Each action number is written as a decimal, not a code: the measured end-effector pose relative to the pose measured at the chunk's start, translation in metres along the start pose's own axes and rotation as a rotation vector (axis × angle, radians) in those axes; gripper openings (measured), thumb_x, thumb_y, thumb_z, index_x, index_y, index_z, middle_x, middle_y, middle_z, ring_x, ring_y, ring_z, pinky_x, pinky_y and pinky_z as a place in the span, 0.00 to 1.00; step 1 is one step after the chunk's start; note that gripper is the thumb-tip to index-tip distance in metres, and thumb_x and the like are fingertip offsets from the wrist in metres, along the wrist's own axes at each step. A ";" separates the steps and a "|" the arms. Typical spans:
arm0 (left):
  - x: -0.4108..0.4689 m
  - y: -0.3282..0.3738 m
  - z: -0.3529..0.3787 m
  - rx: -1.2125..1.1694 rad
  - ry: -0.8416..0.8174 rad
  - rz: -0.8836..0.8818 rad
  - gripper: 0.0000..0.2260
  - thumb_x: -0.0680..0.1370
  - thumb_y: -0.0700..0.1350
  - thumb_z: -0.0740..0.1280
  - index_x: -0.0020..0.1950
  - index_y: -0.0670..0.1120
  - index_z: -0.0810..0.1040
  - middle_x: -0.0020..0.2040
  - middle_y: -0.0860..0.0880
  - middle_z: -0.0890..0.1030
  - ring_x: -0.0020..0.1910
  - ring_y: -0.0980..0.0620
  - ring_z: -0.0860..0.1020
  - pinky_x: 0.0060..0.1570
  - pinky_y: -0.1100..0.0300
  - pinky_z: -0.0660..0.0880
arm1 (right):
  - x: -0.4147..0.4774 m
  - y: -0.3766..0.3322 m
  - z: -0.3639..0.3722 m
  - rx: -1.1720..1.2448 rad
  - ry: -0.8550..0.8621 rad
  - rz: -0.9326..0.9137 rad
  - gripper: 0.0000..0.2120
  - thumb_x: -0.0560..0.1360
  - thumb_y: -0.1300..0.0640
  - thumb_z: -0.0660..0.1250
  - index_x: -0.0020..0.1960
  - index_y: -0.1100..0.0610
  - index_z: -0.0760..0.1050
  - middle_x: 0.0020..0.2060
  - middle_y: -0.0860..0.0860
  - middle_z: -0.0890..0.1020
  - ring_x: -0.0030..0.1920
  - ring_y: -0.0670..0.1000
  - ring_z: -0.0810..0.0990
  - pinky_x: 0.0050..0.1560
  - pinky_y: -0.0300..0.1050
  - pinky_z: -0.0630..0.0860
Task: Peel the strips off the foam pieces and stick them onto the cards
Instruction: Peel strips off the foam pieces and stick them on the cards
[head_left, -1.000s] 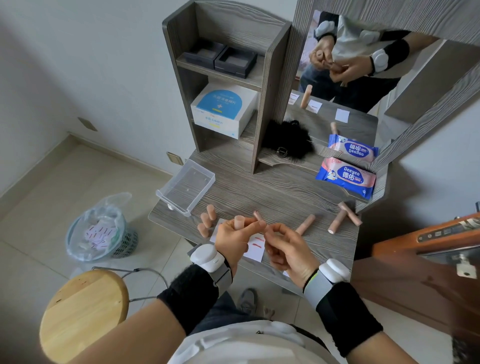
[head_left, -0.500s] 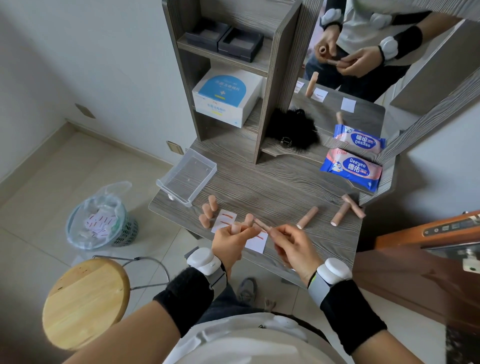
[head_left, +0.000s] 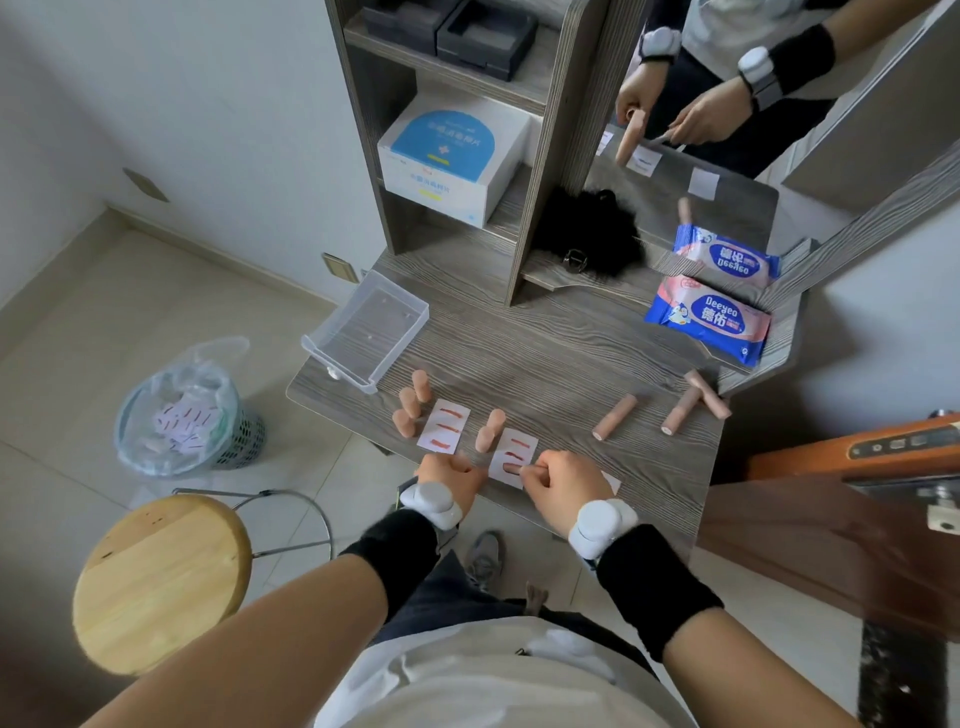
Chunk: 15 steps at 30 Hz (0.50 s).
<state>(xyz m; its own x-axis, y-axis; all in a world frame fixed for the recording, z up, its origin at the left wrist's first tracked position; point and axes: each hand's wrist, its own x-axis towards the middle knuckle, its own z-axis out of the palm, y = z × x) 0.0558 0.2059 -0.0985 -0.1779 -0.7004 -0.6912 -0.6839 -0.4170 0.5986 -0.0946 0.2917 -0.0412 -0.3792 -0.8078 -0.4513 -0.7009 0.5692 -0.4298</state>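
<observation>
Right hand (head_left: 563, 484): my fingers are curled, with thumb and forefinger pinching a strip (head_left: 511, 469) down on the near end of the right card (head_left: 521, 448). That card already carries two red strips above it.

Left hand (head_left: 448, 475): curled at the table (head_left: 545, 358) edge, just left of the right card. I cannot tell whether it holds anything.

Left card (head_left: 444, 427): flat on the table, bearing three red strips.

Foam pieces, upright: three in a cluster (head_left: 410, 402) just left of the left card, and two (head_left: 491, 430) between the cards.

Foam pieces, lying down: one (head_left: 615, 417) right of the cards. A crossed pair (head_left: 691, 401) lies further right, near the table's corner.

White corner (head_left: 614, 483): shows past my right hand, mostly hidden.

Clear tray (head_left: 366, 332): at the table's far left edge.

Wipes pack (head_left: 709, 321): at the far right, against the mirror (head_left: 727, 171).

Shelf unit: a blue-and-white box (head_left: 447, 156), with a black furry item (head_left: 592, 234) beside it.

Floor: a lined bin (head_left: 187, 410) and a wooden stool (head_left: 161, 582) to my left.
</observation>
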 end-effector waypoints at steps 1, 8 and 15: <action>0.003 0.000 0.002 0.006 0.009 0.001 0.16 0.69 0.44 0.72 0.25 0.48 0.68 0.23 0.56 0.69 0.26 0.51 0.67 0.33 0.60 0.67 | 0.001 -0.002 0.000 -0.036 -0.001 -0.001 0.15 0.76 0.53 0.59 0.35 0.60 0.71 0.29 0.54 0.77 0.33 0.57 0.74 0.32 0.46 0.66; 0.012 -0.001 0.010 0.021 0.017 -0.017 0.12 0.69 0.43 0.71 0.29 0.48 0.70 0.25 0.55 0.72 0.30 0.48 0.72 0.37 0.56 0.72 | 0.006 -0.013 0.000 -0.153 -0.067 -0.016 0.17 0.78 0.52 0.59 0.33 0.56 0.63 0.34 0.55 0.77 0.36 0.57 0.72 0.35 0.45 0.64; 0.008 0.003 0.007 0.115 0.023 -0.034 0.13 0.71 0.46 0.70 0.30 0.49 0.71 0.26 0.56 0.73 0.29 0.52 0.72 0.30 0.62 0.65 | 0.008 -0.020 0.002 -0.208 -0.069 -0.041 0.15 0.79 0.52 0.59 0.35 0.57 0.64 0.39 0.58 0.82 0.37 0.58 0.74 0.35 0.46 0.65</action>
<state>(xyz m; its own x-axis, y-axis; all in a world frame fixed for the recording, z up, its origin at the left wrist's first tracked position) 0.0474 0.2032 -0.1058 -0.1379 -0.7004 -0.7003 -0.7661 -0.3727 0.5236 -0.0826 0.2746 -0.0378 -0.3108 -0.8128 -0.4927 -0.8270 0.4867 -0.2813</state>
